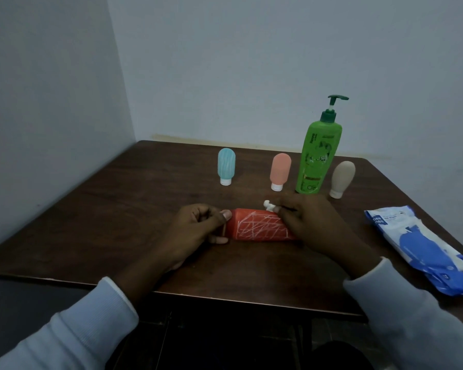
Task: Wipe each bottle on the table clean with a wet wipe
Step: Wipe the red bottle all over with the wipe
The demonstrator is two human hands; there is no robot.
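Red bottle (259, 227), lying flat, scribbled white: left hand (198, 231) grips 1 end, right hand (305, 222) pinches a white wad (269, 205) over the other; may roll under wiping pressure.

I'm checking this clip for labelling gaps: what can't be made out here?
Head view: the right hand covers the right end of the red bottle; the small white piece beside it cannot be identified.
Head view: the left hand grips and hides the bottle's left end.
Head view: the wipes pack is cut off by the right edge.
Head view: the green pump bottle has a label too blurred to read.
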